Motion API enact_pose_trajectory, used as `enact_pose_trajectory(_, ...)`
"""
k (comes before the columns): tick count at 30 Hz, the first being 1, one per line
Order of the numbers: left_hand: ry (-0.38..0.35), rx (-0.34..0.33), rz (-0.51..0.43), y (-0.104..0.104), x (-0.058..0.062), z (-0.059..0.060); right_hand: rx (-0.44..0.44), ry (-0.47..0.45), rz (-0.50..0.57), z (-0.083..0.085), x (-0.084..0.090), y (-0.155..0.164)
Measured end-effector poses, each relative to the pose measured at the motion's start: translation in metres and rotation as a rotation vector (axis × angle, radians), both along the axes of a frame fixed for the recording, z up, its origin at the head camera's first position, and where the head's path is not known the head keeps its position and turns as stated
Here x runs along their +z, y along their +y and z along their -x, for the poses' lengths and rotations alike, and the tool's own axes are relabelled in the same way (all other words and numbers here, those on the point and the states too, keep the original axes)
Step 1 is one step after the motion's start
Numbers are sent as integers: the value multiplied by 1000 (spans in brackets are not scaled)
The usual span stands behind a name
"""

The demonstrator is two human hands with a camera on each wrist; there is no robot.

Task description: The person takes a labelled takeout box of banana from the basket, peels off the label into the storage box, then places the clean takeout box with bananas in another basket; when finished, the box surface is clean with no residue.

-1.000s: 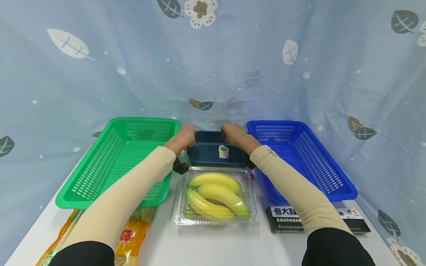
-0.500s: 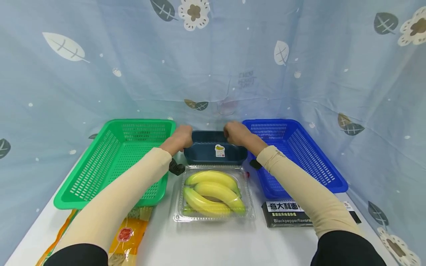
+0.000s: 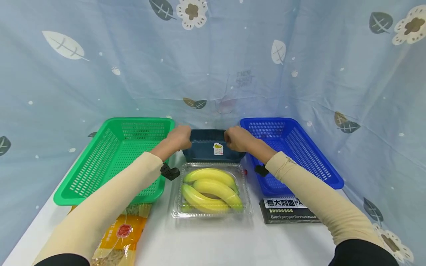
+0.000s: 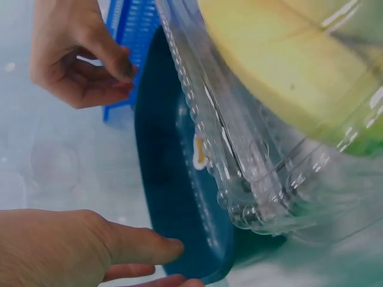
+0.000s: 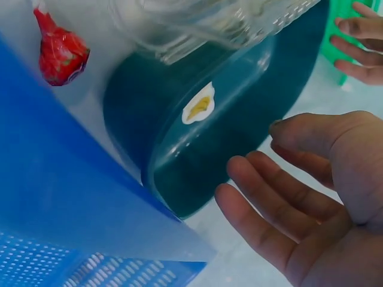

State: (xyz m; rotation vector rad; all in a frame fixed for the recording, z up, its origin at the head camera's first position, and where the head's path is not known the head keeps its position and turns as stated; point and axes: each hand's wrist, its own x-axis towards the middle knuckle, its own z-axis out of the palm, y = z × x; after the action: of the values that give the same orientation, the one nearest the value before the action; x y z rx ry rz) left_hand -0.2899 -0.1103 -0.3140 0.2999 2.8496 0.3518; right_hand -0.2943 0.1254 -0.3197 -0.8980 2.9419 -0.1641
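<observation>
A dark teal tray [image 3: 201, 155] with a small banana sticker [image 3: 218, 149] stands at the back, between the two baskets. By its left end is my left hand [image 3: 180, 137]; in the left wrist view the thumb [image 4: 146, 244] overlaps the tray's end. My right hand [image 3: 239, 139] hovers by the right end. In the right wrist view its fingers [image 5: 281, 209] are loosely bent beside the rim and hold nothing. In front of the tray sits a clear plastic container [image 3: 213, 215] with several bananas [image 3: 216, 190] inside.
A green basket [image 3: 63, 197] stands left, a blue basket [image 3: 336, 183] right. An orange food packet [image 3: 124, 229] lies near my left arm. A black pasta box [image 3: 289, 218] lies below the blue basket. A red wrapped candy [image 5: 63, 51] lies between container and blue basket.
My hands have drawn slightly apart, the right one shifting rightward relative to the tray. The head view has shifted a little. Tray, container and baskets keep their places.
</observation>
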Motion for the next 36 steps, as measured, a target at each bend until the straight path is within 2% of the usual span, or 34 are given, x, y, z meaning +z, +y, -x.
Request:
enact_pose_trajectory(6, 68, -58, -53, -5, 5, -17, 3, -40, 30, -19, 9, 2)
enact_pose_trajectory(12, 154, -161, -101, -6, 15, -49, 42, -30, 80, -48, 15, 8)
enact_pose_trajectory(17, 202, -179, -144, -6, 25, -77, 49, -20, 137, -70, 15, 16)
enact_pose_trajectory(22, 204, -186, -209, -12, 29, -100, 25, -26, 197, -89, 14, 24)
enact_pose_trajectory(26, 207, -178, -266, -18, 28, -116, 9, -18, 241, -104, 14, 29)
enact_pose_trajectory(30, 226, -153, -320, -21, 22, -134, 14, 43, 287, -122, 12, 34)
enact_pose_trajectory(36, 289, -123, -316, -17, 7, -164, 22, 136, 393, -154, 5, 42)
